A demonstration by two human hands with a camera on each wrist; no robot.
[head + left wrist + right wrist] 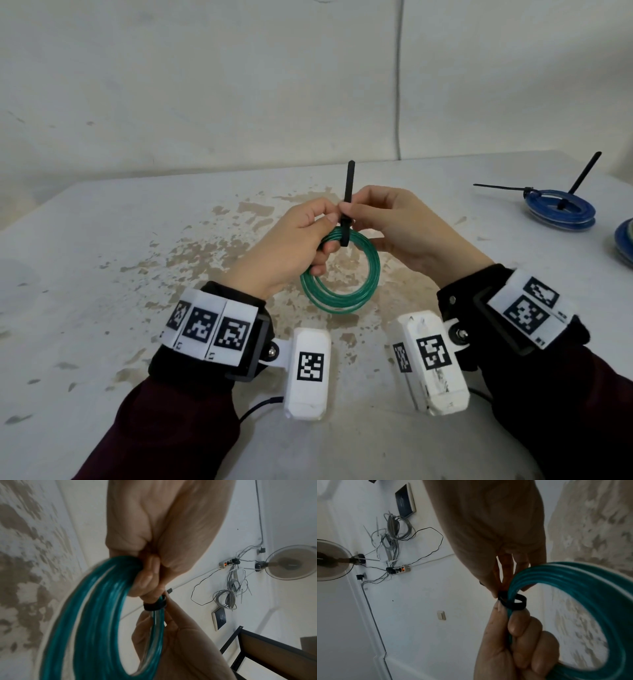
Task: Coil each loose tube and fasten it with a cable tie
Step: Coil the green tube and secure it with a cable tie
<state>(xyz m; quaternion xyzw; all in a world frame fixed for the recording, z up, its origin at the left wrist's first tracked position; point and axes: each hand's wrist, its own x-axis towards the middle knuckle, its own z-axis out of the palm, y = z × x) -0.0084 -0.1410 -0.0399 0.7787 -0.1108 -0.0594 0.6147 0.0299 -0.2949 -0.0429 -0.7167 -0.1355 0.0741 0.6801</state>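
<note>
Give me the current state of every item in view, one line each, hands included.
Green plastic tube: coiled, held above the table, not yet cinched.
Black cable tie: looped loosely round the green coil, tail pointing up.
Left hand: grips the coil beside the loop.
Right hand: pinches the tie.
Blue tube coil: lying on the table, fastened with black ties.

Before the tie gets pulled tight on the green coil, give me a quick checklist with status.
1. Left hand grips the green coil: ok.
2. Cable tie looped round the coil's strands: ok.
3. Right hand pinches the tie's tail: ok.
4. All strands inside the loop: cannot tell.
5. Loop snug: not ok, slack shows in the right wrist view.
6. Blue coil clear of the hands: ok.
</note>
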